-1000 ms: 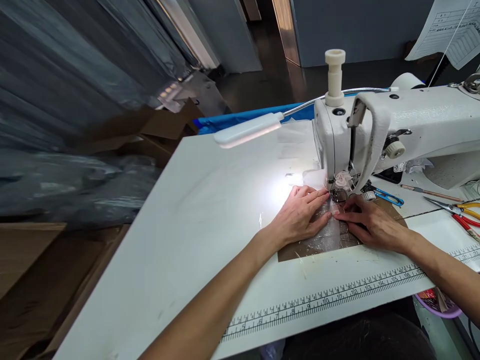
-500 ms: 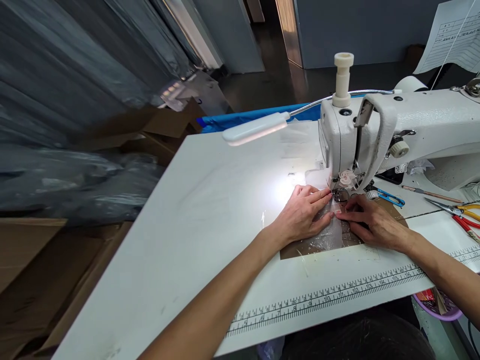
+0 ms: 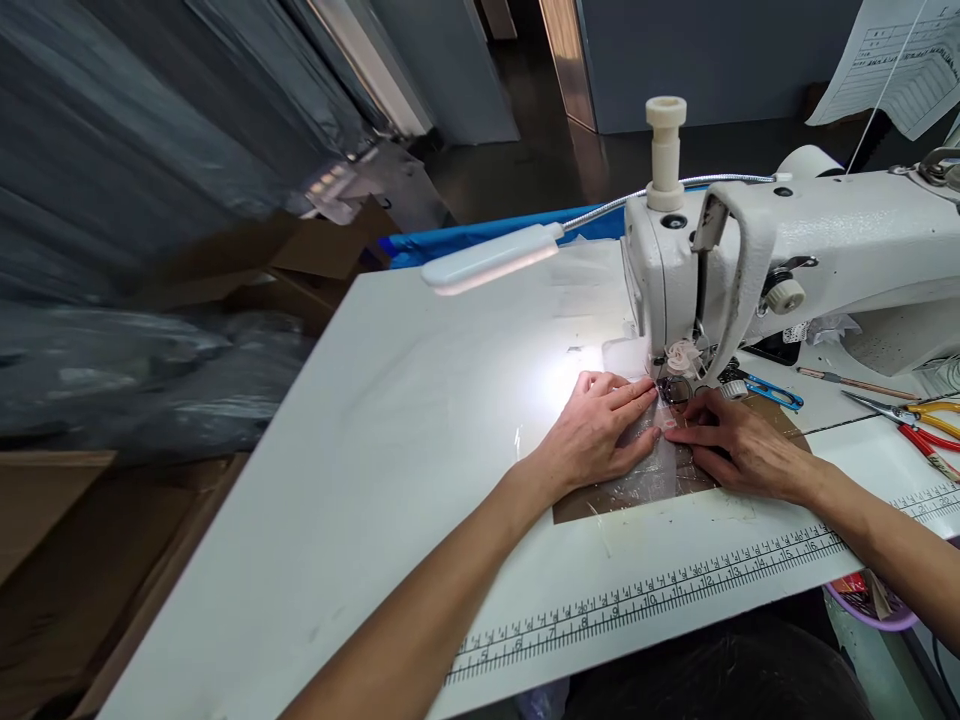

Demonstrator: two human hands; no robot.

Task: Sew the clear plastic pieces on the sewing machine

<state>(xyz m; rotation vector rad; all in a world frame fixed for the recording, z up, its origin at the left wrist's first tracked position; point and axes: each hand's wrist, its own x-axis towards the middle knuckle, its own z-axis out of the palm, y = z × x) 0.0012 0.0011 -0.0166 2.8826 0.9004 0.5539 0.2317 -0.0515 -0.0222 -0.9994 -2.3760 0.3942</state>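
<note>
A piece of sheer white fabric [image 3: 651, 478] lies under the needle area of a white sewing machine [image 3: 675, 270]. My left hand [image 3: 600, 425] rests flat on it, fingers stretched toward the presser foot and thumb apart. From the other side, my right hand [image 3: 739, 440] touches the fabric with a stretched finger, its other fingers spread and partly bent. Both hands' fingertips are close together just before the needle, which I cannot make out clearly. A pale ruffled fabric flower [image 3: 682, 356] sits at the machine head, above the fingers.
A lit lamp [image 3: 491, 260] on a bendable neck hangs over the white table [image 3: 360, 470]. To the right lie blue snips [image 3: 772, 390], a thin stick-like tool [image 3: 855, 383] and pliers with yellow and red handles [image 3: 911, 412]. A printed ruler [image 3: 652, 600] runs along the front edge.
The whole view has shifted slightly, so the machine and table sit a little further left. Both hands keep nearly the same place on the fabric.
</note>
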